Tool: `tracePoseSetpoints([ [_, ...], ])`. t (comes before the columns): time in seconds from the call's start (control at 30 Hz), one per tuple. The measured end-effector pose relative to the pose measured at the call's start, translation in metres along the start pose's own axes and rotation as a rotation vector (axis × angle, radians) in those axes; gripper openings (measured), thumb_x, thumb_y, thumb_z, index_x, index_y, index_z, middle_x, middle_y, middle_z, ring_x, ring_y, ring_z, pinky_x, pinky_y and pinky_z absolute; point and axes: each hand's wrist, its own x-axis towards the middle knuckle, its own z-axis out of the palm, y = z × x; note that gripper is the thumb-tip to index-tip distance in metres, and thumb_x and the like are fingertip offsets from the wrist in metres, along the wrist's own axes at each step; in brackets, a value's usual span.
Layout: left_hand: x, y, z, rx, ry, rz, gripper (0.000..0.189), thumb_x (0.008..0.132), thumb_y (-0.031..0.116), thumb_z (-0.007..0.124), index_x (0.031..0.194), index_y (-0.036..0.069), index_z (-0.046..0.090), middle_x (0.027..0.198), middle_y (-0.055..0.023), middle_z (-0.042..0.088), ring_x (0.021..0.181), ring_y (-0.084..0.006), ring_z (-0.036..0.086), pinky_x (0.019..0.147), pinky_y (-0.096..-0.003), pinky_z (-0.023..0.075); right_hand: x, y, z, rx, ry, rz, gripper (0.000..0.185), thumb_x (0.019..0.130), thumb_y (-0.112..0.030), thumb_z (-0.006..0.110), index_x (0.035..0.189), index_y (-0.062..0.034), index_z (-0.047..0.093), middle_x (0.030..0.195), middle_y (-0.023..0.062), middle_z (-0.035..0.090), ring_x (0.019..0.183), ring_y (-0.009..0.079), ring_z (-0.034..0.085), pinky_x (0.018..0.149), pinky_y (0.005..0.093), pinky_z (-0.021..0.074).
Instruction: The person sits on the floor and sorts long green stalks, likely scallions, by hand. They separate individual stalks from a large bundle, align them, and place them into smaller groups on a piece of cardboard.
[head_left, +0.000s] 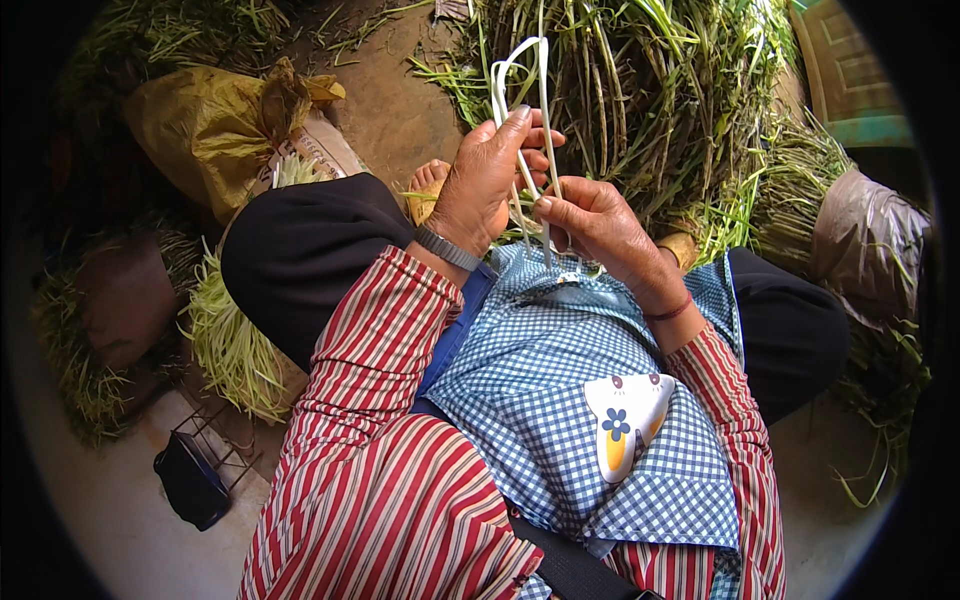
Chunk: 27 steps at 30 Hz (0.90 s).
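Several long white plant stems (546, 97), looped over at the top, stand up between my hands above my lap. My left hand (476, 180), with a grey watch band at the wrist, is closed around them, thumb on top and fingertips on the far side. Lower and to the right, my right hand (600, 225) pinches the stems between thumb and forefinger. Their lower ends hang over the blue checked apron (555, 337). Beyond my hands lies a big heap of green plants with long stalks (622, 105).
At the left are a yellow plastic sack (202, 135), pale green-yellow shoots (232, 345) beside my knee and a black object (191, 480) by a wire rack. At the right, a grey plastic bag (870, 240) covers bundled stalks, below a brown and green plastic piece (855, 75).
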Motion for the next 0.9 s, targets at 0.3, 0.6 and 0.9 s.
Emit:
tracePoseSetpoints([
  [0.3,-0.004,-0.013,0.007,0.051,-0.037,0.004,0.039,0.102,0.033,0.045,0.117,-0.002,0.056,0.102,-0.0129,0.065,0.089,-0.0148,0.062,0.083,-0.0275,0.0516,-0.001,-0.008,0.004,0.058,0.061,0.052,0.020,0.096,-0.027,0.059,0.090,-0.0088,0.064,0.062,-0.0022,0.056,0.047,0.0025,0.043,0.041,0.0178,0.0285],
  [0.6,-0.005,-0.010,0.009,0.038,0.004,0.001,0.041,0.104,0.034,0.041,0.117,-0.002,0.055,0.102,-0.0123,0.065,0.089,-0.0158,0.061,0.085,-0.0285,0.0518,-0.007,-0.004,0.011,-0.164,-0.039,0.064,0.023,0.097,-0.027,0.058,0.095,-0.0055,0.064,0.062,-0.0016,0.058,0.044,0.0015,0.041,0.040,0.0187,0.0303],
  [0.9,-0.006,-0.010,0.008,0.090,-0.024,0.000,0.045,0.103,0.038,0.040,0.120,-0.001,0.056,0.103,-0.0113,0.065,0.088,-0.0145,0.060,0.082,-0.0281,0.0525,-0.004,0.006,0.009,-0.106,-0.068,0.040,0.025,0.097,-0.030,0.059,0.094,-0.0061,0.066,0.062,-0.0034,0.057,0.047,0.0016,0.043,0.041,0.0175,0.0289],
])
